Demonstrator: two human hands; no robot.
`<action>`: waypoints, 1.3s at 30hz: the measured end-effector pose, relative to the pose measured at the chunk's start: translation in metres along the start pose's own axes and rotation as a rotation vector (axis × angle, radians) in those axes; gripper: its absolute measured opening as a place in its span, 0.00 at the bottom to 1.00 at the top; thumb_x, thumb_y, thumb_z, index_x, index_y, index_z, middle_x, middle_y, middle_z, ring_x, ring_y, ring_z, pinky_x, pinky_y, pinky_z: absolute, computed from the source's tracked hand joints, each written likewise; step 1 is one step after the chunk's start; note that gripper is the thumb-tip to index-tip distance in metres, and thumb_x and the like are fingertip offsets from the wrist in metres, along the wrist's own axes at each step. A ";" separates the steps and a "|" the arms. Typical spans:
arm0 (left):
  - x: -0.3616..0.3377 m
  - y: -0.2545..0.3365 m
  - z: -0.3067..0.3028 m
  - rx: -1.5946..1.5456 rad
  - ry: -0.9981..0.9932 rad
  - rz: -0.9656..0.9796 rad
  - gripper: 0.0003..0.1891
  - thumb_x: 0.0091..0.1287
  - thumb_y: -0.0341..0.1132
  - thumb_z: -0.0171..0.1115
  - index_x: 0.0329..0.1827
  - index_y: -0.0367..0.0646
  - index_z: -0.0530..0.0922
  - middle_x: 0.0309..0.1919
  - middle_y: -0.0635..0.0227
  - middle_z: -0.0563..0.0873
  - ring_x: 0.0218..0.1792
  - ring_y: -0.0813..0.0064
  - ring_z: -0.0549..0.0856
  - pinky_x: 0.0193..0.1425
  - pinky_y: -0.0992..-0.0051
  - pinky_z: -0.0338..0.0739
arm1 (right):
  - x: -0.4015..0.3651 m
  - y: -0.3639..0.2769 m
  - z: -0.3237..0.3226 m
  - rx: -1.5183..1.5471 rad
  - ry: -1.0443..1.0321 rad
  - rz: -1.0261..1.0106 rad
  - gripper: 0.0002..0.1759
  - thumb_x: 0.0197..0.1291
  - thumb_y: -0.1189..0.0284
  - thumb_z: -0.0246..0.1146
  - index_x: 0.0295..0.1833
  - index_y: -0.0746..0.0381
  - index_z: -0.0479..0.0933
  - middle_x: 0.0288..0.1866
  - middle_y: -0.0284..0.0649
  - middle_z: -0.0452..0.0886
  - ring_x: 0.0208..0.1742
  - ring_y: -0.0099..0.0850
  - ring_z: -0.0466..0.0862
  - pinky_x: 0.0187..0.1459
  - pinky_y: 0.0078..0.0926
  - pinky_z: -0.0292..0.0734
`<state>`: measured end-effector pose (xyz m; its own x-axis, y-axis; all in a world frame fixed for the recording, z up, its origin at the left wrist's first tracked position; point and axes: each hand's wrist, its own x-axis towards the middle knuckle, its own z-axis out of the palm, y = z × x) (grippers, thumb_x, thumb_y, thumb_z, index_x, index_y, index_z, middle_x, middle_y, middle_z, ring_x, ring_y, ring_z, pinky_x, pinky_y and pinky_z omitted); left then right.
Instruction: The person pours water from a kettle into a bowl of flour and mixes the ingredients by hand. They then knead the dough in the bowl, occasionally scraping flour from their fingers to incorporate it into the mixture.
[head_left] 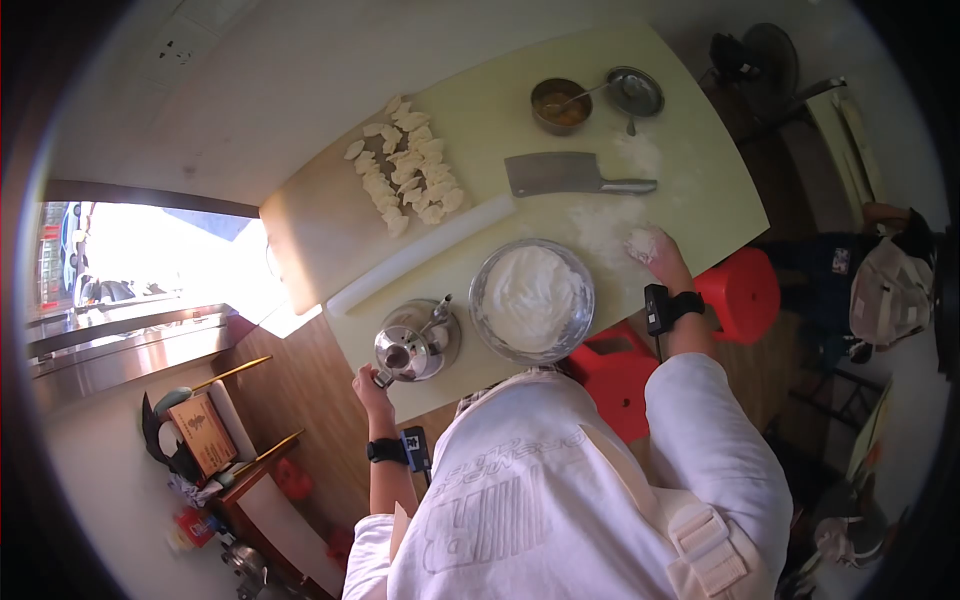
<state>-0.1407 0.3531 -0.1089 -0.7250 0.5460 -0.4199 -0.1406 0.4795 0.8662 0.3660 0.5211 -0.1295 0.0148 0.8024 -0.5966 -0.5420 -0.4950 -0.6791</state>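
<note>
My left hand (370, 390) is closed around the handle of a shiny metal kettle (425, 350), which stands at the near edge of the table with its spout pointing away from me. Just right of the kettle sits a wide metal bowl (483, 335) holding white flour (530, 295). My right hand (652, 252) is at the right of the bowl, near flour scattered on the tabletop. White flour or dough coats its fingers, which look loosely apart with nothing clear in them.
A cleaver (555, 174) and long white rolling pin (420, 255) lie beyond the bowl. Several dumplings (405, 170) cover the table's far left. A pot (545, 95) with a spoon and a metal lid (640, 95) stand at the back. Red stools (740, 295) flank the right edge.
</note>
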 end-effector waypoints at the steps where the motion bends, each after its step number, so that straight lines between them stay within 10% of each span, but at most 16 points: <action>1: 0.000 0.001 -0.002 0.082 -0.036 0.009 0.12 0.52 0.42 0.50 0.28 0.41 0.67 0.23 0.70 0.71 0.24 0.80 0.72 0.22 0.81 0.65 | 0.005 -0.005 0.001 0.005 0.005 -0.001 0.17 0.58 0.67 0.43 0.51 0.64 0.61 0.45 0.47 0.69 0.47 0.38 0.70 0.49 0.39 0.68; 7: -0.009 0.016 0.003 -0.002 -0.050 -0.084 0.12 0.52 0.42 0.51 0.27 0.41 0.68 0.22 0.70 0.71 0.23 0.80 0.72 0.23 0.81 0.65 | 0.040 -0.030 0.002 -0.355 0.232 -0.063 0.19 0.55 0.65 0.47 0.49 0.65 0.62 0.42 0.43 0.70 0.39 0.36 0.75 0.40 0.35 0.72; 14: -0.015 0.020 0.011 -0.064 0.047 -0.059 0.12 0.53 0.39 0.50 0.20 0.37 0.68 0.19 0.69 0.69 0.21 0.80 0.70 0.20 0.81 0.65 | 0.080 -0.068 -0.005 -0.028 0.269 -0.302 0.20 0.55 0.62 0.45 0.45 0.66 0.67 0.35 0.45 0.74 0.34 0.35 0.77 0.36 0.31 0.73; 17: -0.015 0.019 0.011 -0.039 0.070 -0.006 0.12 0.53 0.38 0.50 0.20 0.37 0.68 0.19 0.69 0.69 0.21 0.80 0.70 0.20 0.81 0.65 | 0.102 -0.088 -0.023 -0.850 0.548 -0.122 0.22 0.56 0.60 0.43 0.42 0.68 0.70 0.31 0.51 0.75 0.34 0.39 0.77 0.36 0.33 0.72; 19: -0.019 0.028 0.014 -0.096 0.083 -0.111 0.10 0.54 0.36 0.49 0.22 0.37 0.68 0.19 0.69 0.69 0.21 0.80 0.70 0.22 0.80 0.66 | 0.075 -0.105 0.002 -1.842 0.610 -0.538 0.24 0.57 0.57 0.41 0.40 0.67 0.71 0.32 0.53 0.75 0.36 0.41 0.76 0.35 0.36 0.71; 22: -0.013 0.017 0.005 -0.051 -0.009 -0.066 0.12 0.52 0.41 0.50 0.26 0.41 0.67 0.20 0.70 0.71 0.23 0.79 0.73 0.23 0.80 0.67 | 0.100 -0.109 -0.024 -1.389 0.642 -0.463 0.29 0.56 0.52 0.39 0.38 0.68 0.73 0.33 0.49 0.76 0.39 0.42 0.75 0.38 0.34 0.69; 26: 0.003 -0.006 -0.007 0.076 -0.049 0.042 0.12 0.52 0.41 0.50 0.26 0.40 0.67 0.20 0.69 0.71 0.23 0.79 0.73 0.23 0.80 0.68 | 0.093 -0.110 -0.041 -1.574 0.622 -0.311 0.24 0.55 0.56 0.44 0.40 0.65 0.73 0.37 0.47 0.76 0.39 0.40 0.76 0.37 0.32 0.70; 28: 0.005 -0.010 -0.009 0.188 -0.088 0.130 0.11 0.53 0.40 0.50 0.26 0.40 0.67 0.22 0.69 0.71 0.23 0.79 0.73 0.23 0.80 0.69 | 0.076 -0.093 -0.050 -1.957 0.576 -0.871 0.16 0.50 0.62 0.52 0.36 0.64 0.74 0.33 0.47 0.77 0.37 0.39 0.76 0.36 0.31 0.71; 31: 0.009 -0.019 -0.014 0.442 -0.116 0.414 0.11 0.54 0.39 0.49 0.26 0.39 0.68 0.21 0.69 0.71 0.22 0.79 0.73 0.23 0.80 0.68 | 0.043 -0.078 -0.023 -1.402 0.594 -0.778 0.15 0.47 0.62 0.56 0.32 0.63 0.76 0.31 0.46 0.77 0.33 0.38 0.78 0.35 0.29 0.71; 39: 0.012 -0.010 -0.018 0.133 -0.213 -0.023 0.09 0.57 0.35 0.47 0.32 0.38 0.68 0.30 0.67 0.67 0.31 0.77 0.73 0.27 0.78 0.73 | 0.026 -0.040 0.005 -1.264 0.599 -0.724 0.14 0.47 0.62 0.57 0.30 0.63 0.77 0.24 0.45 0.77 0.25 0.39 0.78 0.30 0.26 0.71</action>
<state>-0.1603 0.3428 -0.1177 -0.5623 0.6598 -0.4984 -0.0553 0.5714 0.8188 0.3839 0.5636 -0.1162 0.4332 0.8914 0.1329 0.7475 -0.2730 -0.6055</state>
